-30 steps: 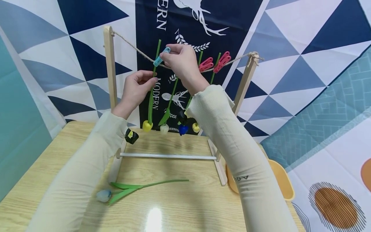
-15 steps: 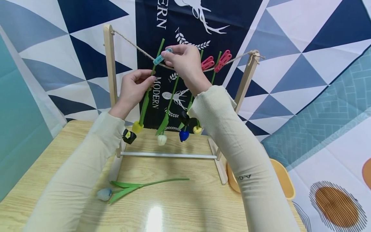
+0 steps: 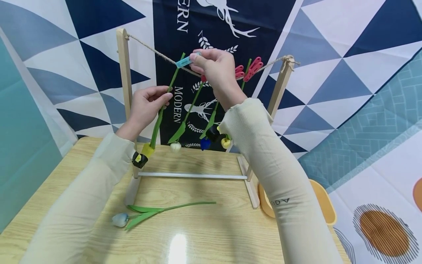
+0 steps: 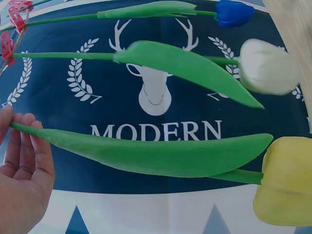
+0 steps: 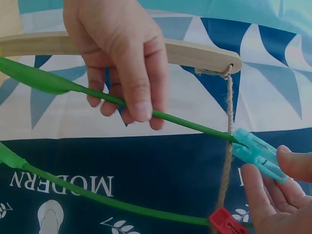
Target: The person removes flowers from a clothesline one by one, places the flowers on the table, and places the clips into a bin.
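my left hand point(image 3: 145, 107) pinching the yellow tulip point(image 3: 157, 126) below the rope point(image 3: 150, 48), my right hand point(image 3: 219, 69) grasping the blue clothespin point(image 3: 184, 62) at the rope, white tulip point(image 4: 165, 58) hanging beneath it

Table: pale wood-grain top point(image 3: 211, 229), a white patch of glare point(image 3: 177, 249) near its front edge.
Tub: yellow-orange plastic with rounded corners point(image 3: 322, 201), at the table's right side, partly hidden.
Backdrop: white, grey-blue and navy triangle-patterned cloth point(image 3: 329, 55) behind the table, its navy panel point(image 3: 270, 22) printed with white deer, sprigs and "MODERN".
Side sheet: plain teal point(image 3: 23, 146), left of the table.
Far-side covering: white with brown ringed ovals point(image 3: 384, 231), right of the table.
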Available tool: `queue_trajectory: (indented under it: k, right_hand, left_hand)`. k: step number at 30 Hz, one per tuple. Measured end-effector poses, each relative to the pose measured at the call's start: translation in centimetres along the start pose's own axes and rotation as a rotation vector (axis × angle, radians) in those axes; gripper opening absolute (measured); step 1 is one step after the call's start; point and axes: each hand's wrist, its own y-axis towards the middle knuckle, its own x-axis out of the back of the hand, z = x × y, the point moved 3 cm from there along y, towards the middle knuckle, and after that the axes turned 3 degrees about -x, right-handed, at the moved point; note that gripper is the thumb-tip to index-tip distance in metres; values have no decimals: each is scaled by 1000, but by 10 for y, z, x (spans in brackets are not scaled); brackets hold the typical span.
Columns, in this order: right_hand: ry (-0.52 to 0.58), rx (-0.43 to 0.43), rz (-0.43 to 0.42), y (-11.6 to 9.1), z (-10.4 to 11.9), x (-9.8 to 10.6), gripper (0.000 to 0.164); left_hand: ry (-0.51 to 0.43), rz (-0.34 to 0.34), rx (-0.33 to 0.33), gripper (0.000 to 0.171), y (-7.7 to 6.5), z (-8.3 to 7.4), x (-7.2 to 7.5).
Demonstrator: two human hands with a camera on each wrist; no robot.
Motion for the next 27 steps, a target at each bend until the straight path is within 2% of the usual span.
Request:
queue_trajectory:
  k: [8,15,22,27]
  right_hand:
    - [105,60,10,-4,1,6,21]
    - [149,68,32,-16,-6,21,23]
    - [256,30,116,-35,-23,37,17]
    - [247,-13,118,-48,-40,55,20]
  left_hand:
    - [58,17,53,31,-12,7,6]
    - [115,100,101,36,-27,6,11]
    - [226,160,160,31,-41,11,14]
    - [297,240,159,28,-51,12,14]
